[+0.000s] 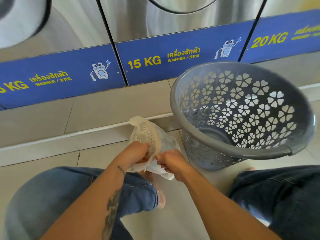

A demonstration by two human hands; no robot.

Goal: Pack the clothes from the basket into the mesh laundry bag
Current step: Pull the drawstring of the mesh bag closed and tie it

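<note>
A cream mesh laundry bag (149,134) lies on the tiled floor in front of me, with white cloth (161,170) showing at its near end. My left hand (138,151) grips the bag's near edge along the zipper seam. My right hand (170,161) pinches the bag at the zipper, right beside the left hand. The grey plastic basket (242,149) with flower-shaped holes stands tilted to the right of the bag. I see only its bare grey bottom inside; no clothes show in it.
Steel washers with blue "15 KG" (143,62) and "20 KG" (268,40) panels line the wall ahead on a raised tiled step (86,115). My knees in blue jeans (52,196) and dark jeans (280,196) flank the bag.
</note>
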